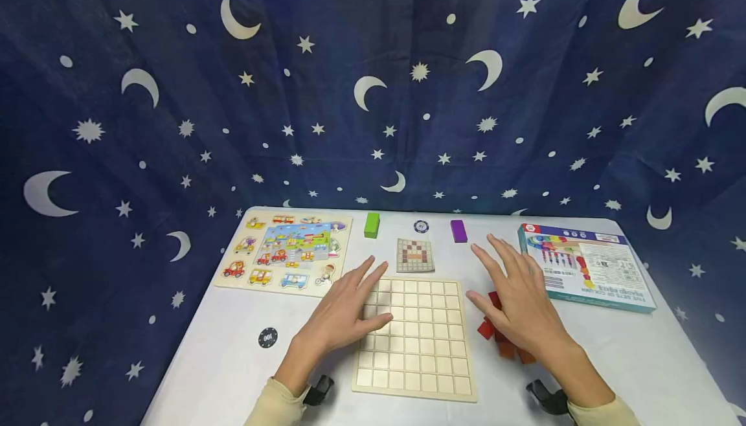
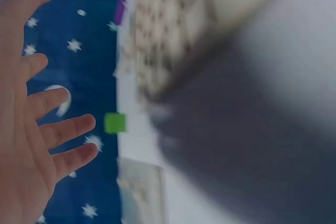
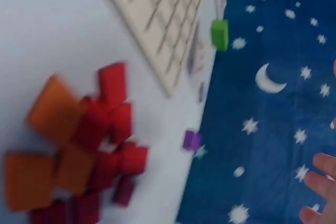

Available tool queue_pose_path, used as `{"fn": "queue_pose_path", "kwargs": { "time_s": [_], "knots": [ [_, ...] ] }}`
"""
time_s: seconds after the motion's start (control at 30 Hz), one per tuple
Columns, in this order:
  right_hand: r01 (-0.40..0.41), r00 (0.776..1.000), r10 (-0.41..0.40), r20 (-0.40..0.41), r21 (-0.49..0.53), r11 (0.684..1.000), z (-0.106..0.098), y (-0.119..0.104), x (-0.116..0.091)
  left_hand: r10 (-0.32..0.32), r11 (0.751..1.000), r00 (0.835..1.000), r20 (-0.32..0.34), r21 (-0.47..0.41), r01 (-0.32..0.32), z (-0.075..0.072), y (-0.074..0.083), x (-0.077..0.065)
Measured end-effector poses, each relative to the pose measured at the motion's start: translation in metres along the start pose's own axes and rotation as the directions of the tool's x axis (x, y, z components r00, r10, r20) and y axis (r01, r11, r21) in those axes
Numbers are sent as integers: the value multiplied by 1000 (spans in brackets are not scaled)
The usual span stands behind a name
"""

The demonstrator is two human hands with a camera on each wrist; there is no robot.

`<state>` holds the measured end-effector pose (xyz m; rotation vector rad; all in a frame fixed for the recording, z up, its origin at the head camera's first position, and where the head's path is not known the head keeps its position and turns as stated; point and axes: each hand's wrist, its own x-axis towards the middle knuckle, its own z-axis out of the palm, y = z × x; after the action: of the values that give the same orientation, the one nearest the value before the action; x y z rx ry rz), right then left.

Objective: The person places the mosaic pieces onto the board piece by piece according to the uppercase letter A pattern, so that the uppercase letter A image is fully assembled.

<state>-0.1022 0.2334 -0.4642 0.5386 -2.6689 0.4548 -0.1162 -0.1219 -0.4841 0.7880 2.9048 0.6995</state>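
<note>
A pale wooden grid board [image 1: 412,395] lies in the middle of the white table. My left hand [image 1: 350,313], fingers spread and holding nothing, hovers over the board's left edge. To the right of the board my right hand [image 1: 515,300] is raised with fingers apart, also holding nothing. Beneath it a small pile of red cubes [image 3: 113,85] and orange cubes [image 3: 55,109] lies loose on the table, partly hidden by the hand in the head view. Behind the board rests a small pattern card [image 1: 415,256] showing a grid with brown and orange squares.
A vehicle puzzle board [image 1: 315,287] with picture cards [image 1: 294,243] is at the back left. A green block [image 1: 372,225], a purple block [image 1: 458,231] and a poker chip [image 1: 421,226] line the back. A flat toy box [image 1: 609,270] lies right; a black chip [image 1: 268,337] left.
</note>
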Motion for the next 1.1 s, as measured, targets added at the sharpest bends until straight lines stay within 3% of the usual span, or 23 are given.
{"fn": "queue_pose_path", "kwargs": {
  "time_s": [0.2,0.37,0.7,0.87,1.1],
  "knots": [
    [-105,993,104,62,18,994,5,21,-15,22,1000,1000,-20,22,-22,16,-27,-19],
    [-162,978,160,133,3,987,16,34,-21,-17,1000,1000,12,15,17,25,-41,-31],
    [-210,942,252,220,-198,957,44,45,-22,-78,996,994,82,-27,81,41,-56,-49],
    [-228,934,286,212,-263,937,49,44,-23,-60,997,993,101,-36,64,46,-59,-50],
    [-235,936,287,207,-240,942,52,44,-22,-9,1000,996,87,-7,10,44,-56,-53]
  ]
}}
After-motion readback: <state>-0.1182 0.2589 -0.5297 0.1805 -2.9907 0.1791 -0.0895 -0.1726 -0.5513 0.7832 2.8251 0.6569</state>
